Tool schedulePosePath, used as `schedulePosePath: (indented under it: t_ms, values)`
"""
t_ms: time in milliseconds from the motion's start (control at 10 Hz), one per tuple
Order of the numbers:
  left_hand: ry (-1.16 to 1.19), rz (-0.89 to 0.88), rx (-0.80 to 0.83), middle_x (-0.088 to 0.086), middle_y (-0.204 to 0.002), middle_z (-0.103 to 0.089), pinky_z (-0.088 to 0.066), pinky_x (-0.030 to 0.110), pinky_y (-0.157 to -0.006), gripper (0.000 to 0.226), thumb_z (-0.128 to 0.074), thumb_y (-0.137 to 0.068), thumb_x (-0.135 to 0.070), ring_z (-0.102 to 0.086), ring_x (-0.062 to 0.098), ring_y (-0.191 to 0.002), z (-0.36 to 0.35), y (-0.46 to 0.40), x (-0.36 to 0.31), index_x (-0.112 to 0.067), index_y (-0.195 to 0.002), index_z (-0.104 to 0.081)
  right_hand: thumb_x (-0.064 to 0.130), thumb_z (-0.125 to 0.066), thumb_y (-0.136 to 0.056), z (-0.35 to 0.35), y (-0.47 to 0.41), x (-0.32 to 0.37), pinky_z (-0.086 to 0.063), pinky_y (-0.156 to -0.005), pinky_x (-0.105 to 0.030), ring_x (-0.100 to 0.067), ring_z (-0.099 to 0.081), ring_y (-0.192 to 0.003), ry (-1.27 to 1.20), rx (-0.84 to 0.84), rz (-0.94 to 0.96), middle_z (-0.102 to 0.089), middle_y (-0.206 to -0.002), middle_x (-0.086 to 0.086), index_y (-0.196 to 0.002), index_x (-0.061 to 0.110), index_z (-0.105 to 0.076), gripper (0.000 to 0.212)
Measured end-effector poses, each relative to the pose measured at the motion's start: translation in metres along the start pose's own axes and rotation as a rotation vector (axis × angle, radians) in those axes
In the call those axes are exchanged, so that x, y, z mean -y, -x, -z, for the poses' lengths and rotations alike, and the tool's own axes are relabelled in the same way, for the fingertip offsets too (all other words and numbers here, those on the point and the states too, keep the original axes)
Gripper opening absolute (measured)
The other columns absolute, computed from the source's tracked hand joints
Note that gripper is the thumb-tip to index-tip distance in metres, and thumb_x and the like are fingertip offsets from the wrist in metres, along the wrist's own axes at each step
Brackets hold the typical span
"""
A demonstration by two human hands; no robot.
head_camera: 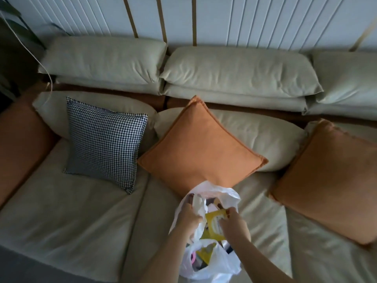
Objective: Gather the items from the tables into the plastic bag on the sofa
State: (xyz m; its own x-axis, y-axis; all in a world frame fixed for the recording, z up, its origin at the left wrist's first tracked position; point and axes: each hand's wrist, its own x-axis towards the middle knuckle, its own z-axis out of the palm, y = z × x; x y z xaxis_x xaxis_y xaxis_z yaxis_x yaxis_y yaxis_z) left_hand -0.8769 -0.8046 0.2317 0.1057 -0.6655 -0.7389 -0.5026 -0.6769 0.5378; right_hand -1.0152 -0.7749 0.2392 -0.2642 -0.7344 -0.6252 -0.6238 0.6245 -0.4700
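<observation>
Forearms enter from the bottom edge of the frame and converge at lower centre, over the white plastic bag (212, 264) that sits on the sofa seat (71, 221).

1. Left hand (188, 219): grip clenched on a bunched portion of the bag's upper edge, on the left side of the opening, holding it up.
2. Right hand (234, 224): grip pinched on a flat yellow packet (213, 226) with a pale round window. The packet stands tilted in the mouth of the bag, partly inside it, between the two hands.
3. Bag contents: several further items show through the opening and the thin plastic, among them something pink and something yellow at the lower left of the bag. They are too crumpled and blurred to identify.
4. Bag position: lower centre of the frame, on the pale beige seat cushions, with its far rim touching the lower corner of the middle orange cushion (201, 146).

Beyond the bag, at mid frame, three loose cushions lean against the backrest pads (240, 72): a black-and-white houndstooth cushion (104, 144) at left, the middle orange cushion at centre, standing on one corner, and a second orange cushion (330, 180) at right. An orange armrest (22, 144) bounds the seat at the left edge.

Farthest away, across the top of the frame, runs a white ribbed wall panel (244, 19) with thin brass-coloured strips.
</observation>
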Motion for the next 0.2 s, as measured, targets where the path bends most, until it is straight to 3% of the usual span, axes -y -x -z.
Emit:
schedulePosePath:
  t_ms: [100, 200]
  values:
    - [-0.119, 0.046, 0.101, 0.016, -0.113, -0.064, -0.045, 0.027, -0.074, 0.041, -0.06, -0.081, -0.015, -0.063, 0.028, -0.101, -0.006, -0.013, 0.011, -0.003, -0.119, -0.052, 0.024, -0.047, -0.087, -0.011, -0.004, 0.002, -0.044, -0.076, -0.029, -0.026, -0.058, -0.091, 0.099, 0.058, -0.007, -0.06, -0.091, -0.004, -0.11, 0.018, -0.048, 0.023]
    - [-0.175, -0.005, 0.155, 0.011, -0.084, -0.064, -0.046, 0.031, -0.077, 0.009, -0.06, -0.079, -0.016, -0.064, 0.026, -0.087, -0.012, -0.022, 0.023, -0.01, -0.085, -0.059, 0.028, -0.049, -0.089, -0.017, -0.008, -0.001, -0.044, -0.086, -0.03, -0.026, -0.059, -0.105, 0.164, 0.073, -0.002, -0.065, -0.107, -0.004, -0.107, 0.021, -0.05, 0.02]
